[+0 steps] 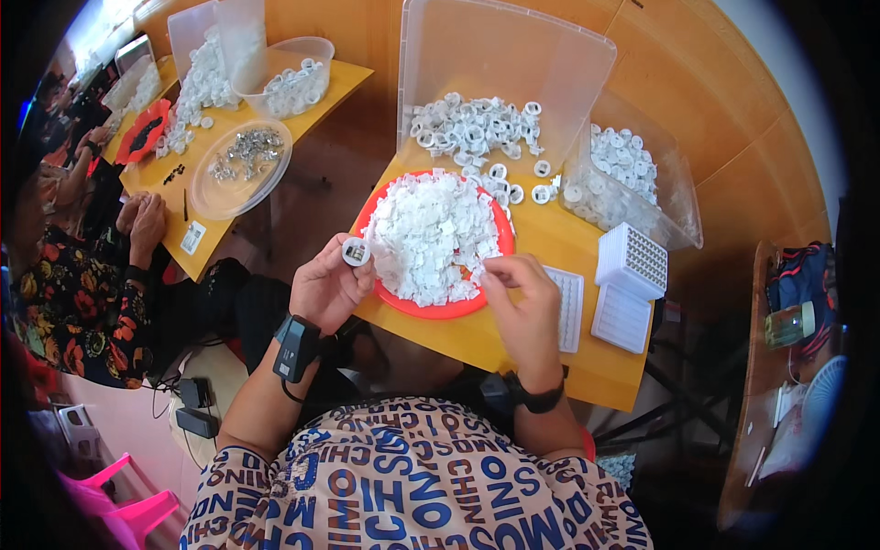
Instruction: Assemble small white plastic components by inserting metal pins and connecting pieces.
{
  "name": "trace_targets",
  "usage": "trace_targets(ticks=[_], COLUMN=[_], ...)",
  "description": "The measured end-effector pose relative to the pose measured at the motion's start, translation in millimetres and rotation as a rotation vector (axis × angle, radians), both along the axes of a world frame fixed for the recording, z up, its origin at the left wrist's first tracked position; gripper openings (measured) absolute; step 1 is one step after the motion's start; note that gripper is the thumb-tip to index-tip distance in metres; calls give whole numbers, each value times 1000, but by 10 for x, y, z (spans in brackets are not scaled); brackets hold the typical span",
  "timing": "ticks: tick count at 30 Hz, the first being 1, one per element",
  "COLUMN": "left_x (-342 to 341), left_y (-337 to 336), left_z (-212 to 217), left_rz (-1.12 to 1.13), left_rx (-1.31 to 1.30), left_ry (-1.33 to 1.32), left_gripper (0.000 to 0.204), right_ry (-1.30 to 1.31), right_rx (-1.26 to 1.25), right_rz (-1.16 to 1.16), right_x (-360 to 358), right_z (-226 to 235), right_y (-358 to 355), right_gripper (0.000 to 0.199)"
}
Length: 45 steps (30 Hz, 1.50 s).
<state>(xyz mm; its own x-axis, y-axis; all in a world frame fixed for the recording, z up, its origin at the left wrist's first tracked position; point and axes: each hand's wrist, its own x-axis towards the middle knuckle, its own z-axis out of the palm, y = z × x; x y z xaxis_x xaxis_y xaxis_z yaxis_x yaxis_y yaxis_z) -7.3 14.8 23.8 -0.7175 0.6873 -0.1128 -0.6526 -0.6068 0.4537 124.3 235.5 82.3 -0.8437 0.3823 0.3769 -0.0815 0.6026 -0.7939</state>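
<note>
Between the fingertips of my left hand (332,286) is a small round white plastic part (356,251) with a dark squarish middle, held up beside the tray's left edge. A round red tray (434,313) in front of me carries a heap of small flat white pieces (426,234). At the heap's right side my right hand (522,307) has its thumb and forefinger pinched together on what looks like one small white piece (478,269). The other fingers of that hand are curled in. Both wrists wear black bands.
Behind the tray, many round white parts (477,128) lie before an upright clear lid (504,55). Right of them stands a clear bin (674,206) of similar parts. Stacked white trays (632,261) sit at the table's right. At left, another person's hands (142,223) rest by a second table (215,234).
</note>
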Motion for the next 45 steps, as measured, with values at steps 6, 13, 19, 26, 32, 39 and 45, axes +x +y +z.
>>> trace_targets(ticks=[6, 13, 19, 26, 32, 39, 45], left_x=[51, -14, -11, -73, -74, -89, -103], left_y=[-27, -63, -131, -152, -163, -136, -133], left_z=[-193, -365, -445, -521, -545, -505, -518], left_rz=[-34, -111, -148, -230, -245, -246, -277], left_rx=[6, 72, 135, 287, 293, 246, 210], left_ry=[-42, -90, -141, -123, -146, -129, -95], left_gripper=[23, 26, 27, 20, 21, 22, 24], right_ry=[-115, -174, -262, -50, -182, -180, -160], right_rx=[190, 384, 536, 462, 647, 620, 477], right_rz=[14, -35, -107, 87, 101, -58, -126], right_x=[-159, -391, -463, -853, -878, -676, -599], right_z=[-386, -470, -493, -324, -338, -474, -406], right_y=[-82, -318, -282, -591, -682, -357, -324], right_gripper=[14, 15, 8, 12, 12, 5, 5])
